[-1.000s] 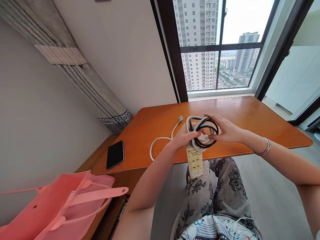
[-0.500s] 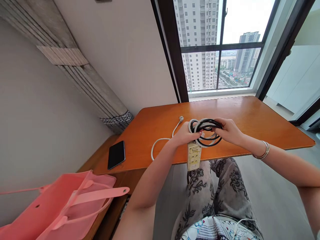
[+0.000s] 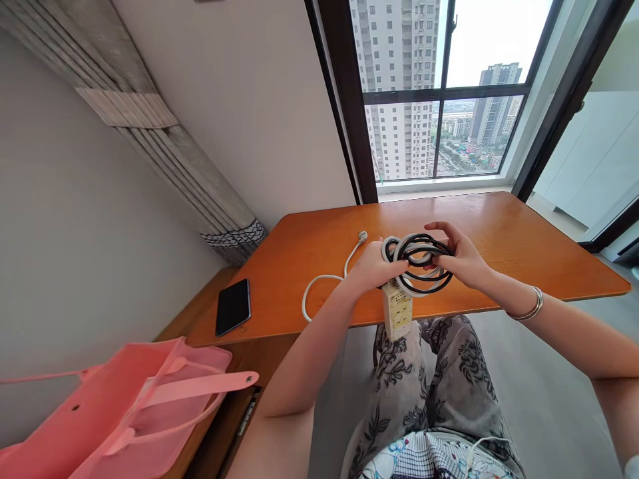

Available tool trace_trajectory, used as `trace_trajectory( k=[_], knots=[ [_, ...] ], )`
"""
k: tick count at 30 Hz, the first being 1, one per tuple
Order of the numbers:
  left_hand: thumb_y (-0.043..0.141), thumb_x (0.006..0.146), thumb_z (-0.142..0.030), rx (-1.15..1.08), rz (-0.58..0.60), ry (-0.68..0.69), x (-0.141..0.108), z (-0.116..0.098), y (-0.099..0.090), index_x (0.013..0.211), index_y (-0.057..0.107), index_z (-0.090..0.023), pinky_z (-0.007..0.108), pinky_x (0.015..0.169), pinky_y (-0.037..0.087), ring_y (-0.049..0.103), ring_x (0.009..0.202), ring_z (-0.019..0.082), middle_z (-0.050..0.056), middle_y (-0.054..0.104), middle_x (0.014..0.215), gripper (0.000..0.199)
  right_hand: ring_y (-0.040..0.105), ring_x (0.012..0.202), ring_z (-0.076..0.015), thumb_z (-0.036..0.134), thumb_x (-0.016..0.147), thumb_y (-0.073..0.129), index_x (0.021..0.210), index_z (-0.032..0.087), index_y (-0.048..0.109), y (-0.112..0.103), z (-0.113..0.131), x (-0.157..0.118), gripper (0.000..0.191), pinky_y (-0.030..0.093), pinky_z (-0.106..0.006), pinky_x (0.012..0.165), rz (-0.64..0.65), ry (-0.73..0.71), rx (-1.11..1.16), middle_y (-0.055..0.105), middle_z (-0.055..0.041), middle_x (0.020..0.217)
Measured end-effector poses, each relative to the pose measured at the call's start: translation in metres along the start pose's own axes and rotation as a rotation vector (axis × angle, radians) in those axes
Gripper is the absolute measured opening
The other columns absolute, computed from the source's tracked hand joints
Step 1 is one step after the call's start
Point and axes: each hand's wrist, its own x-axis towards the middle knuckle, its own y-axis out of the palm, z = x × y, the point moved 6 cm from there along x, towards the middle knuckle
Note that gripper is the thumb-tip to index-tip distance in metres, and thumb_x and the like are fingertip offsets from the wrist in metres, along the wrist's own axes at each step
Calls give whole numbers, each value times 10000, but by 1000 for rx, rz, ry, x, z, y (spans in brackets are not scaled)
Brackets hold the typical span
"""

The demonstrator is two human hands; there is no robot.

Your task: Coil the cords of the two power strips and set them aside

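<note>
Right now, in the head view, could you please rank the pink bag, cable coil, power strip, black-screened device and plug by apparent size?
Pink bag
Cable coil
Power strip and black-screened device: too alike to rank
Plug

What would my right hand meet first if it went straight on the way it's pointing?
Most likely the looped black and pale cables, just ahead of your right hand; it seems to be touching them, though exact depth is hard to judge.

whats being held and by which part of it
The coiled cords: the left hand grips their left side; the right hand touches their right side.
</note>
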Motion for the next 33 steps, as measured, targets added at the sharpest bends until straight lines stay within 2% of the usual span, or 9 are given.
trace_trajectory(
  k=[5,8,12,18,21,24,28,31,33],
  knots=[
    [724,586,-333,-116,113,49,2,1,2,992,615,-170,293,713,477,610,744,176,-2,662,801,451,723,633,-168,243,600,740,1241,228,436,4,0,-6,710,605,-293,665,41,44,120,729,16,789],
    [728,594,-328,-177,57,77,1,3,-1,1132,566,-189,268,695,470,613,719,158,-19,670,804,579,727,658,-177,281,596,770,1232,243,435,5,-3,-6,719,597,-290,654,35,58,163,725,6,818],
    [697,593,-330,-137,-53,60,-1,8,-2,868,588,-190,246,624,462,591,648,143,-40,636,692,327,716,667,-178,253,633,710,1202,248,406,4,-4,-4,646,581,-299,668,76,2,69,712,14,799],
    [679,555,-317,-230,-76,-16,-3,14,5,731,595,-190,252,584,495,611,609,148,-46,626,621,233,676,827,-181,160,749,585,1210,237,429,2,14,-7,493,548,-330,753,173,-283,-538,707,-59,1014],
    [691,554,-323,-320,-69,-97,-4,17,11,737,602,-177,265,548,507,623,581,157,-25,646,633,251,619,1106,-265,198,799,615,1189,237,537,0,29,-10,400,512,-436,920,67,-529,-926,642,-127,1249],
    [690,562,-344,-417,-67,-144,-5,18,17,765,600,-165,283,541,526,651,598,181,-4,655,642,285,546,1236,-272,250,914,552,1026,281,647,0,35,-11,149,453,-461,1008,-4,-693,-1141,655,-88,1276],
    [702,605,-320,-454,-92,-80,-7,10,17,1049,607,-159,315,632,559,681,672,195,25,727,810,482,592,1113,-245,337,971,507,910,330,679,-1,30,-6,183,440,-456,962,66,-672,-1184,747,-19,1119],
    [694,650,-287,-442,-126,19,-7,6,13,1321,490,-206,311,715,552,689,750,176,63,734,1082,706,617,1037,-236,387,969,517,909,342,692,0,29,-6,190,444,-445,886,127,-612,-1152,766,-8,1071],
    [693,671,-276,-425,-124,79,-5,6,12,1387,429,-238,317,774,547,695,855,184,90,683,1250,764,636,998,-225,369,969,518,903,338,700,6,32,-10,196,448,-431,850,191,-624,-1148,770,-9,1036]
  ],
)
